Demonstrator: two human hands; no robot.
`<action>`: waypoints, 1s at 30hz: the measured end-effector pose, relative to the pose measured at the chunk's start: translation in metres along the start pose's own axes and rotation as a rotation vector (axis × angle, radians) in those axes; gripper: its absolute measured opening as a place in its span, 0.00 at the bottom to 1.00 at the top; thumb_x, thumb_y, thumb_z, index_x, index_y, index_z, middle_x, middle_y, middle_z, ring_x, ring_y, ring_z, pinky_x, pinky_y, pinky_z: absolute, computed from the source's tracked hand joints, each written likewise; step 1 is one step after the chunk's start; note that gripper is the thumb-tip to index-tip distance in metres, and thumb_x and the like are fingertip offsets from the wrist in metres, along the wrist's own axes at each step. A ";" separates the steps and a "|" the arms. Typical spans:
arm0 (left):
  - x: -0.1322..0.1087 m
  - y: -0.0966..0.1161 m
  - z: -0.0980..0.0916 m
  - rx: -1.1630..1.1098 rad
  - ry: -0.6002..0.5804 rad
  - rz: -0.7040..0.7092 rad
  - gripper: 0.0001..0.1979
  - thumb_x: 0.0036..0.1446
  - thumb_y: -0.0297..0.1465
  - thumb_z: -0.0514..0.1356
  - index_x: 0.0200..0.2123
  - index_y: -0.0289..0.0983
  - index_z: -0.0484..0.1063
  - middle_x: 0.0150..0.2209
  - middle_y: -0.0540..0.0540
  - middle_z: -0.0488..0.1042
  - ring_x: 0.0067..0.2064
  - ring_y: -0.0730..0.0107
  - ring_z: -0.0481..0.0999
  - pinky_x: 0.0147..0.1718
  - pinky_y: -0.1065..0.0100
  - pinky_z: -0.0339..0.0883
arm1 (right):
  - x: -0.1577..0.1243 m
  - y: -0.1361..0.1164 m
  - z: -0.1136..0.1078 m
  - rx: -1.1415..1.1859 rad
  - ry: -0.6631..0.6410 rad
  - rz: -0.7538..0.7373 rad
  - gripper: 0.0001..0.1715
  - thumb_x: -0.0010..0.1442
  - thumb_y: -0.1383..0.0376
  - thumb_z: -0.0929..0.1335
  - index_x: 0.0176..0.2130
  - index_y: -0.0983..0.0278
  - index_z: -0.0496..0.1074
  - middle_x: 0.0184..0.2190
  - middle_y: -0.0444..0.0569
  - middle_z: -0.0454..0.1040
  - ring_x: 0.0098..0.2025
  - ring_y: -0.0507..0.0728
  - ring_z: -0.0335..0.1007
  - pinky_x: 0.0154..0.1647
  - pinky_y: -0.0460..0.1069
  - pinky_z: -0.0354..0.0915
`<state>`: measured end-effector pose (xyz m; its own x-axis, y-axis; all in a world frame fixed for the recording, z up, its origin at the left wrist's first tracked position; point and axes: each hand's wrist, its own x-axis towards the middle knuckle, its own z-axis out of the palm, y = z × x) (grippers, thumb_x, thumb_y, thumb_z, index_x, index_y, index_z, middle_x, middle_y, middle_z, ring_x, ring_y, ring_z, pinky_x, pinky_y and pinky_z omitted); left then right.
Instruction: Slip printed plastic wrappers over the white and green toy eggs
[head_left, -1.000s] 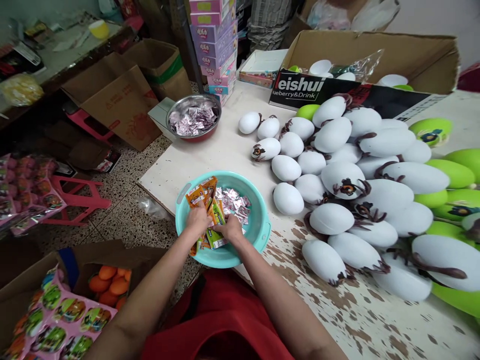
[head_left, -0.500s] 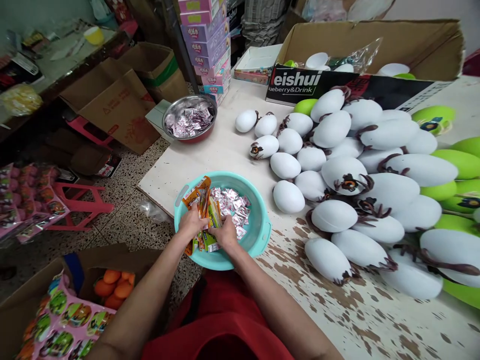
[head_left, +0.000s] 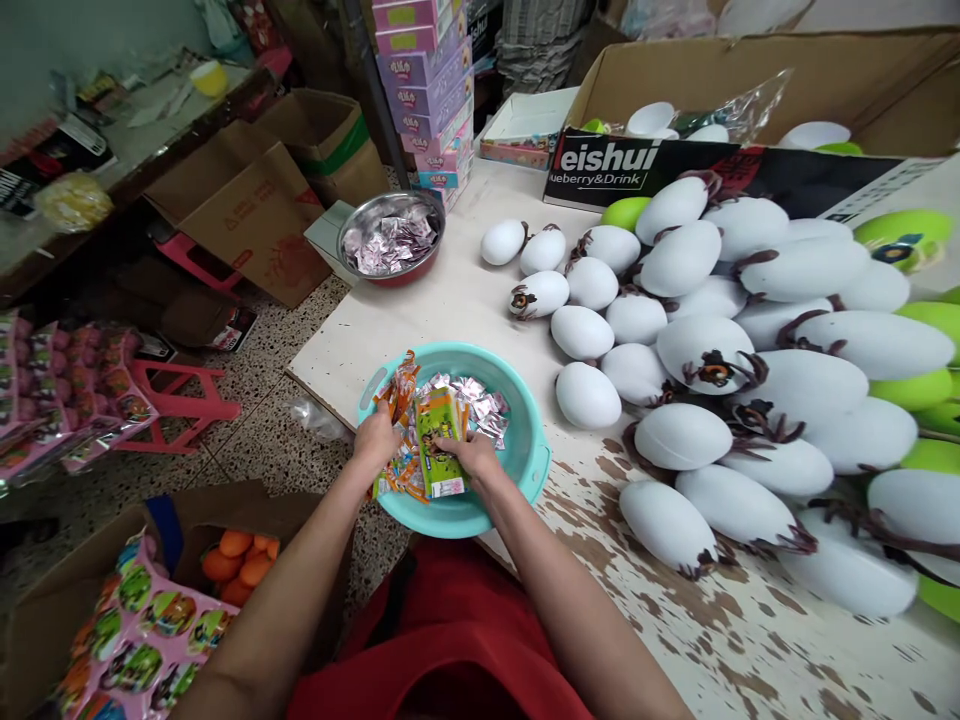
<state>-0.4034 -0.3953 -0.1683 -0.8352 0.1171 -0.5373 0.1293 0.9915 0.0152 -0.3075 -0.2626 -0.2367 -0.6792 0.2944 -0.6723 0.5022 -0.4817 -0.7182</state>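
At the near-left edge of the table (head_left: 457, 310), our left hand (head_left: 377, 440) is gripping orange packets (head_left: 402, 388) and our right hand (head_left: 478, 458) is pinching green packets (head_left: 438, 428); we are holding both over the turquoise basin (head_left: 525, 415), probably so spills land inside.

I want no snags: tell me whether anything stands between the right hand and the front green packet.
Nothing visible does: the right hand grips the front green packet directly. Small sachets in the teal basin lie beyond, not between.
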 end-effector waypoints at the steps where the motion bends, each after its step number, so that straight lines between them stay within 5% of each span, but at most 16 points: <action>1: 0.001 -0.002 -0.001 -0.004 -0.003 -0.001 0.24 0.56 0.31 0.55 0.56 0.33 0.58 0.41 0.35 0.78 0.45 0.52 0.78 0.38 0.63 0.67 | -0.002 -0.005 -0.006 0.043 -0.024 0.043 0.15 0.37 0.64 0.76 0.28 0.66 0.74 0.24 0.50 0.78 0.27 0.62 0.76 0.30 0.57 0.74; 7: 0.004 -0.005 -0.002 -0.028 -0.021 -0.009 0.26 0.56 0.32 0.55 0.58 0.31 0.57 0.43 0.33 0.77 0.46 0.51 0.77 0.38 0.63 0.66 | -0.022 -0.032 -0.027 0.228 -0.132 0.158 0.18 0.39 0.67 0.76 0.32 0.68 0.74 0.29 0.54 0.79 0.31 0.63 0.77 0.36 0.57 0.75; 14: -0.004 -0.002 -0.006 -0.064 -0.029 0.012 0.26 0.58 0.30 0.52 0.60 0.34 0.54 0.42 0.35 0.77 0.45 0.49 0.77 0.38 0.60 0.67 | -0.054 -0.049 -0.032 0.381 -0.356 0.116 0.30 0.40 0.66 0.77 0.44 0.63 0.71 0.37 0.50 0.79 0.36 0.61 0.77 0.42 0.57 0.73; 20: -0.023 0.030 0.004 -0.142 -0.010 0.079 0.23 0.57 0.33 0.54 0.55 0.35 0.60 0.55 0.29 0.67 0.49 0.43 0.74 0.43 0.51 0.66 | -0.076 -0.048 -0.053 0.498 -0.455 0.101 0.25 0.41 0.62 0.76 0.41 0.63 0.73 0.35 0.49 0.79 0.37 0.61 0.77 0.41 0.55 0.72; 24: -0.030 0.050 0.014 -0.208 -0.091 0.182 0.23 0.49 0.41 0.62 0.48 0.38 0.69 0.54 0.34 0.69 0.48 0.44 0.75 0.45 0.52 0.66 | -0.079 -0.041 -0.067 0.586 -0.441 0.101 0.20 0.41 0.60 0.75 0.36 0.64 0.73 0.31 0.50 0.79 0.35 0.62 0.77 0.40 0.57 0.72; 27: -0.032 0.041 0.011 -0.282 -0.072 0.240 0.23 0.53 0.43 0.59 0.51 0.39 0.68 0.53 0.37 0.71 0.50 0.48 0.74 0.46 0.54 0.65 | -0.080 -0.040 -0.076 0.608 -0.462 0.096 0.19 0.44 0.59 0.75 0.36 0.64 0.73 0.31 0.50 0.79 0.37 0.62 0.77 0.44 0.58 0.72; 30: -0.036 0.022 -0.001 -0.633 0.039 0.257 0.24 0.58 0.46 0.54 0.50 0.37 0.69 0.48 0.38 0.74 0.48 0.53 0.75 0.46 0.58 0.66 | -0.084 -0.046 -0.084 0.636 -0.479 0.046 0.19 0.46 0.61 0.76 0.37 0.64 0.72 0.34 0.49 0.79 0.38 0.61 0.77 0.47 0.57 0.71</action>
<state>-0.3712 -0.3772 -0.1478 -0.8401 0.3438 -0.4197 -0.0008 0.7728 0.6347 -0.2288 -0.1952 -0.1622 -0.8939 -0.0548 -0.4449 0.2320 -0.9058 -0.3546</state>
